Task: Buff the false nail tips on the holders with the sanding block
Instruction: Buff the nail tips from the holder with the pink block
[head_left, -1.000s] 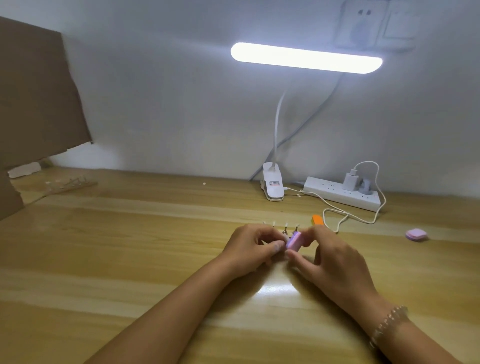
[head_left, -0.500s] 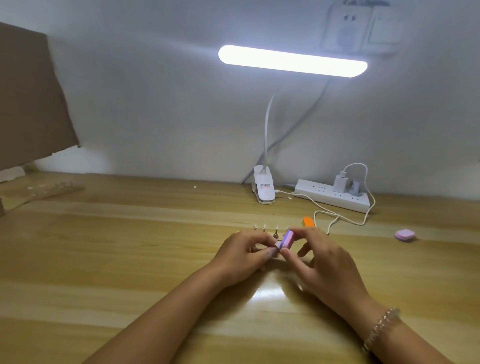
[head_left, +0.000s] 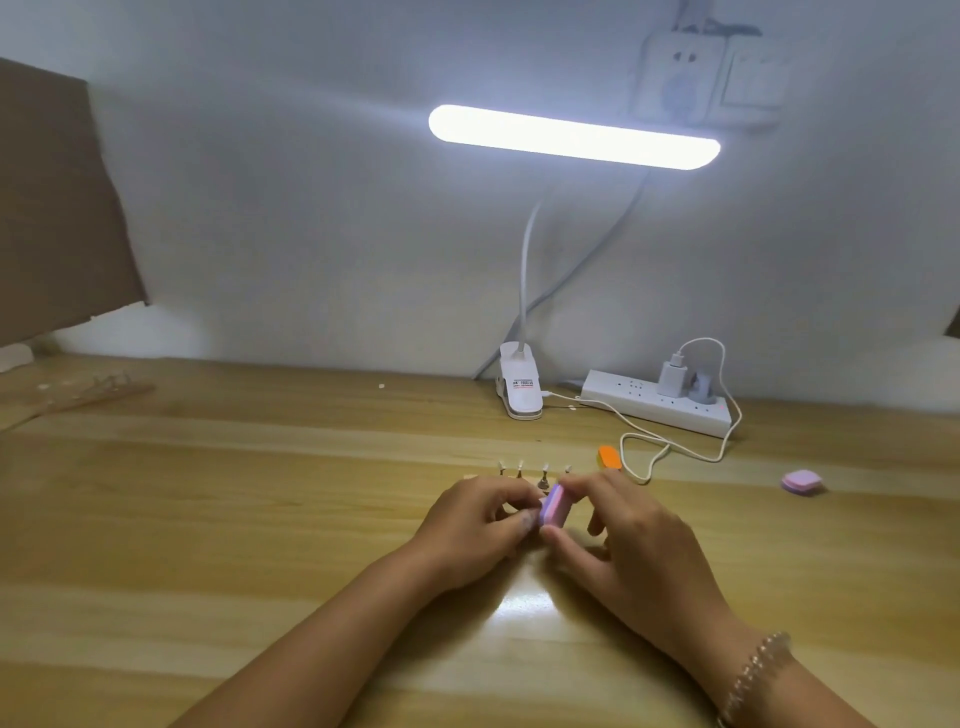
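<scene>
Contents of left hand (head_left: 467, 530) hidden behind its curled fingers (head_left: 511, 512) and the sanding block (head_left: 553, 506), nail tips (head_left: 544, 470) too small to judge

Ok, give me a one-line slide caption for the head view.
Right hand pinches a pink-and-purple sanding block beside the curled left hand, in front of small upright nail-tip holders on a wooden desk.
</scene>
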